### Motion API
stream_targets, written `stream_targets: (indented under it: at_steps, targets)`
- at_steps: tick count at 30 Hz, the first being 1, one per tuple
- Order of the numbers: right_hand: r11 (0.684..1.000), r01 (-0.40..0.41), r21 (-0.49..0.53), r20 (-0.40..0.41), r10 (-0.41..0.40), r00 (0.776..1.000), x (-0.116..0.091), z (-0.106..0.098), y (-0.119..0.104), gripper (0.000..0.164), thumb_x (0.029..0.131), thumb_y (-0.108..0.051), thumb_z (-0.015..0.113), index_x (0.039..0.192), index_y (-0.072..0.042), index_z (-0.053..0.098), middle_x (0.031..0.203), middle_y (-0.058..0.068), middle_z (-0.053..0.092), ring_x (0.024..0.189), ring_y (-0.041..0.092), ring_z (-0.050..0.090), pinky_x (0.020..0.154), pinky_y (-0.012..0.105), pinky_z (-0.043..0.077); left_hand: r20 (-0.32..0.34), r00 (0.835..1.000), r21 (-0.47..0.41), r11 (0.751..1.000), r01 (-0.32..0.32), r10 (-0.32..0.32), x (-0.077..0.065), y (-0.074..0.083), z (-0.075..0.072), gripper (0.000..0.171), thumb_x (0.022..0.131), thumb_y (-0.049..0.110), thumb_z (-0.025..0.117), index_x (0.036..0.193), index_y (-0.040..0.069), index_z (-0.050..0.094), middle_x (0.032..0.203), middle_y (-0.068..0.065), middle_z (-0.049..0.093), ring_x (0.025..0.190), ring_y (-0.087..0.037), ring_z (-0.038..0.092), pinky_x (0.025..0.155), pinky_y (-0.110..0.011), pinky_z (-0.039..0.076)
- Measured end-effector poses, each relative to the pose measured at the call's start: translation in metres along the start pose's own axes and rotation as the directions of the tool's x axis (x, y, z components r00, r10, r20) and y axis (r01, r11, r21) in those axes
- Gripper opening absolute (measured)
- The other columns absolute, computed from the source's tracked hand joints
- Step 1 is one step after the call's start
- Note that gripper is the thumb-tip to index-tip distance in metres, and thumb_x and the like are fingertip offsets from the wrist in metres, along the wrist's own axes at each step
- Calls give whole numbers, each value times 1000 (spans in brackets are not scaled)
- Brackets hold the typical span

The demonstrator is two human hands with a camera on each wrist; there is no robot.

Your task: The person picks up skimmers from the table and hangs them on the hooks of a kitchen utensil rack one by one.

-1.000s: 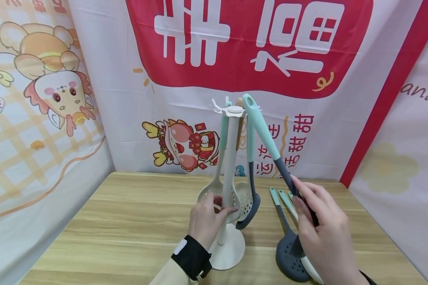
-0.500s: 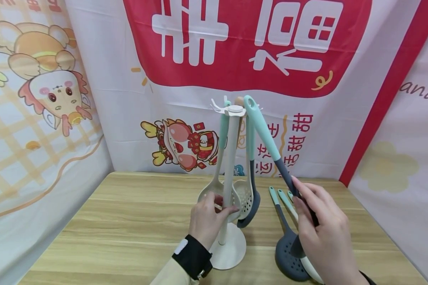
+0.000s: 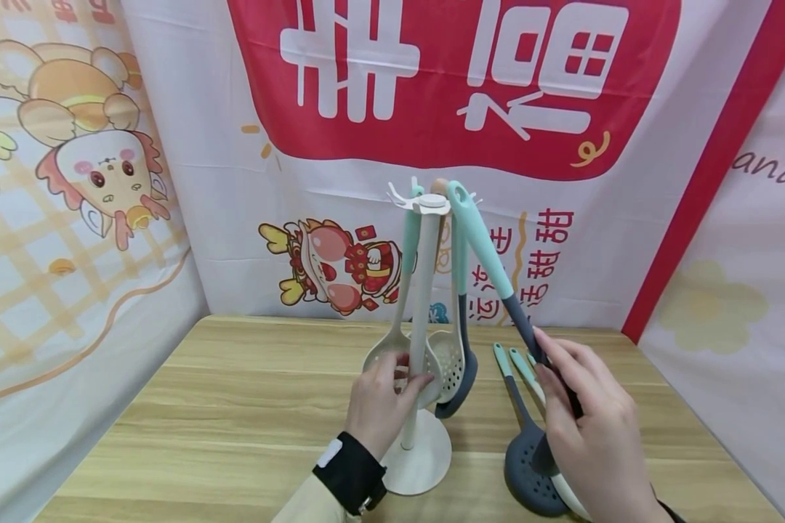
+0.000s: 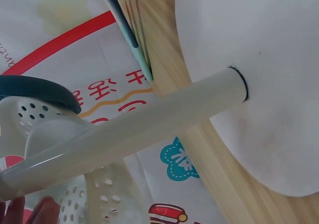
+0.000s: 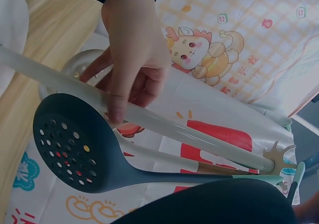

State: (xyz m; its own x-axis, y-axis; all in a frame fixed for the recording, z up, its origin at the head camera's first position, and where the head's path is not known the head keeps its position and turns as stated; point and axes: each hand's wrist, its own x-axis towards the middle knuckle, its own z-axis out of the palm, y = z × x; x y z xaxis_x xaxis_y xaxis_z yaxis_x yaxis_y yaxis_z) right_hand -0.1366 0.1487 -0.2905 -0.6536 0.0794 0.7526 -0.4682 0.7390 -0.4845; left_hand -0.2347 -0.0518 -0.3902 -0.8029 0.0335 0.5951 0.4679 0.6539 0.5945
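Observation:
My left hand (image 3: 381, 403) grips the pole of a white utensil stand (image 3: 421, 290) low down, thumb in front; the right wrist view shows this grip too. My right hand (image 3: 595, 418) holds a dark grey utensil with a mint handle (image 3: 484, 243) by its dark shaft. The handle leans up and left, its holed end overlapping the stand's hooks (image 3: 432, 203); whether it is on a hook I cannot tell. Its head is mostly hidden. From the stand hang a dark grey skimmer (image 5: 75, 144), pale perforated utensils (image 3: 386, 345) and one with a brown handle (image 5: 219, 169).
On the wooden table (image 3: 248, 407), right of the stand's round base (image 3: 421, 465), lies a dark slotted turner (image 3: 530, 472). Beside it are further mint-handled utensils (image 3: 523, 370), partly under my right hand. Printed cloth (image 3: 222, 240) hangs behind and at both sides.
The holed end of the mint handle has dropped slightly beside the hooks. The stand has shifted very slightly from its place a second ago; both hands keep their grips.

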Motion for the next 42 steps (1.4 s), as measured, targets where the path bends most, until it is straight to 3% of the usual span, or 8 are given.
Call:
stream_targets:
  at_steps: [10, 15, 30, 42]
  targets:
    - [1000, 16, 5, -2, -16, 1000, -2, 1, 1, 47, 87, 12, 66, 130, -8, 65, 108, 8, 67, 80, 3, 52, 64, 3, 45, 38, 997, -87, 995, -58, 62, 5, 2, -6, 35, 94, 24, 69, 123, 5, 61, 111, -10, 71, 93, -19, 74, 72, -24, 61]
    - [1000, 19, 6, 7, -19, 1000, -4, 3, 4, 49, 86, 13, 66, 130, -9, 65, 108, 9, 67, 80, 5, 54, 66, 2, 45, 70, 995, -98, 993, -70, 77, 4, 2, -5, 30, 95, 18, 67, 121, 3, 60, 106, -11, 70, 91, -20, 73, 74, -26, 61]
    - [999, -30, -32, 70, 32, 997, -5, 4, 2, 48, 88, 10, 65, 133, -9, 63, 110, 4, 66, 81, 10, 56, 70, 3, 48, 60, 996, -90, 994, -62, 68, 2, 4, -4, 30, 96, 21, 66, 120, 3, 61, 101, -10, 71, 87, -19, 72, 74, -27, 62]
    - [999, -40, -22, 89, 42, 995, -6, 10, 4, 47, 88, 12, 64, 131, -6, 64, 108, 6, 67, 79, 12, 56, 62, 14, 52, 56, 996, -84, 994, -65, 70, 3, 3, -3, 30, 96, 22, 66, 118, 3, 61, 100, -10, 72, 88, -20, 73, 75, -29, 62]
